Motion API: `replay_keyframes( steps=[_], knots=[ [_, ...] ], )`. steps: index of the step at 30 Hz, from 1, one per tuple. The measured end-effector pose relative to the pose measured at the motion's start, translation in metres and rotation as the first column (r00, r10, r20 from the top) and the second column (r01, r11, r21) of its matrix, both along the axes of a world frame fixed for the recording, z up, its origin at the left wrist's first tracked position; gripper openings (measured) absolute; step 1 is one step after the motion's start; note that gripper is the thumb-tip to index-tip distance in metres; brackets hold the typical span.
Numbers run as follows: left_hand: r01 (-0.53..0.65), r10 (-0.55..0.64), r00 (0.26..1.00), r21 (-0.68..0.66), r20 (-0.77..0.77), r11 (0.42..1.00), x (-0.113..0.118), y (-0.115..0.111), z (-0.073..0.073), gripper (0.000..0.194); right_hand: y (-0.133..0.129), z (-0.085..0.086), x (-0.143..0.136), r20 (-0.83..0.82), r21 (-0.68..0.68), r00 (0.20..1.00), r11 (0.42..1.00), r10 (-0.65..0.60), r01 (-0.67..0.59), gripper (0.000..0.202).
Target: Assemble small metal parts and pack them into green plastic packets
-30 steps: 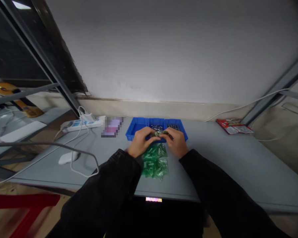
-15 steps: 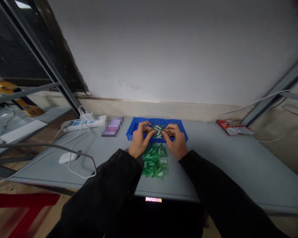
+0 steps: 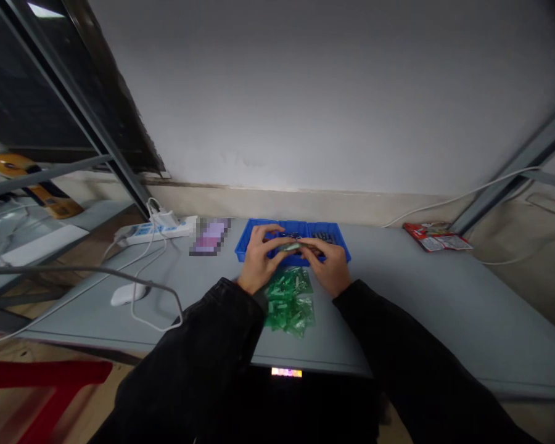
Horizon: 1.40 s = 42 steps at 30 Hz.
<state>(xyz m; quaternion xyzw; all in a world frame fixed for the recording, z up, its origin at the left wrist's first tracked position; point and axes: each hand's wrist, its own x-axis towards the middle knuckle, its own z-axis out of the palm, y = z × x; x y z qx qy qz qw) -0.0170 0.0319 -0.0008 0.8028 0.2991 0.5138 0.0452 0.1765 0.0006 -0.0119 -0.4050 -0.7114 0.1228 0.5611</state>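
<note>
Between my two hands I hold a small clear plastic bag (image 3: 290,246) with pale pieces inside, now seen nearly edge-on. My left hand (image 3: 259,258) pinches its left end between thumb and fingers. The right end is pinched by my right hand (image 3: 327,264). Both hands are over the front of a blue divided tray (image 3: 241,248). Small dark metal-looking parts (image 3: 324,237) lie in its right compartment, and more show in the middle one, partly hidden by my fingers. Nearer to me, several greenish plastic bags (image 3: 289,302) of small pieces lie in a pile on the table.
On the grey table (image 3: 411,308), a power strip (image 3: 166,229), a blurred-out flat purple item (image 3: 210,237) and a white mouse-like object (image 3: 128,294) with loose cables lie to the left. A red packet (image 3: 437,237) sits at the right. A red stool (image 3: 41,376) stands at lower left.
The bag has tilted from facing me to nearly edge-on, uncovering the parts in the tray behind it. My hands stay in almost the same place, both still pinching it.
</note>
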Motion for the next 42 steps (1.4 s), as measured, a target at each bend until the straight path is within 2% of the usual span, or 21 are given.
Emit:
replay_keyframes(
  steps=[4, 7, 9, 13, 15, 18, 22, 24, 26, 29, 30, 33, 37, 42],
  knots=[
    [0.036, -0.036, 0.999, -0.016, -0.014, 0.999, -0.001, 0.001, -0.001, 0.012, -0.002, 0.001, -0.002, 0.067, -0.032, 0.998, 0.999, -0.004, 0.006, 0.02],
    [0.118, -0.125, 0.99, -0.105, -0.061, 0.987, 0.0, 0.002, -0.004, 0.015, -0.002, 0.002, -0.002, 0.081, -0.041, 0.997, 0.999, 0.018, -0.014, 0.02],
    [0.109, -0.119, 0.991, -0.163, -0.054, 0.981, 0.001, 0.002, -0.006, 0.014, -0.002, 0.003, -0.002, 0.076, -0.048, 0.997, 0.999, 0.013, -0.01, 0.024],
    [-0.068, 0.087, 0.993, -0.216, 0.082, 0.974, -0.006, 0.009, -0.002, 0.033, -0.002, 0.003, 0.0, 0.053, -0.038, 0.997, 0.998, -0.049, 0.051, 0.027],
    [-0.204, 0.231, 0.966, -0.207, 0.116, 0.957, -0.016, 0.019, 0.003, 0.032, -0.002, 0.002, 0.001, 0.072, -0.014, 0.994, 0.997, -0.08, 0.081, 0.026],
    [-0.368, 0.377, 0.926, -0.21, 0.003, 0.906, -0.036, 0.041, 0.007, 0.034, -0.002, -0.002, 0.002, 0.151, 0.037, 0.984, 0.995, -0.093, 0.089, 0.024],
    [-0.463, 0.406, 0.882, -0.284, -0.237, 0.84, -0.058, 0.067, 0.001, 0.044, -0.003, -0.005, 0.001, 0.254, 0.069, 0.965, 0.996, -0.069, 0.053, 0.024],
    [-0.516, 0.455, 0.847, -0.222, -0.275, 0.827, -0.066, 0.074, -0.003, 0.06, -0.003, -0.005, 0.0, 0.27, 0.078, 0.96, 0.996, -0.071, 0.052, 0.024],
    [-0.535, 0.484, 0.835, -0.181, -0.263, 0.825, -0.072, 0.077, -0.006, 0.06, -0.003, -0.005, 0.0, 0.266, 0.082, 0.961, 0.995, -0.076, 0.056, 0.023],
    [-0.518, 0.464, 0.845, -0.187, -0.267, 0.835, -0.078, 0.076, -0.007, 0.036, -0.004, -0.004, 0.0, 0.26, 0.086, 0.964, 0.996, -0.059, 0.037, 0.021],
    [-0.503, 0.442, 0.851, -0.198, -0.283, 0.841, -0.079, 0.075, -0.007, 0.033, -0.004, -0.005, 0.0, 0.27, 0.089, 0.962, 0.996, -0.04, 0.016, 0.021],
    [-0.463, 0.363, 0.861, -0.25, -0.357, 0.85, -0.079, 0.075, -0.01, 0.035, -0.008, -0.004, -0.001, 0.343, 0.07, 0.938, 0.995, 0.044, -0.072, 0.021],
    [-0.457, 0.295, 0.847, -0.323, -0.442, 0.829, -0.075, 0.079, -0.019, 0.032, -0.016, 0.001, -0.005, 0.445, 0.042, 0.885, 0.984, 0.136, -0.173, 0.025],
    [-0.426, 0.178, 0.836, -0.41, -0.518, 0.806, -0.073, 0.083, -0.025, 0.032, -0.024, 0.007, -0.013, 0.572, 0.029, 0.791, 0.958, 0.219, -0.286, 0.042]
  ],
)
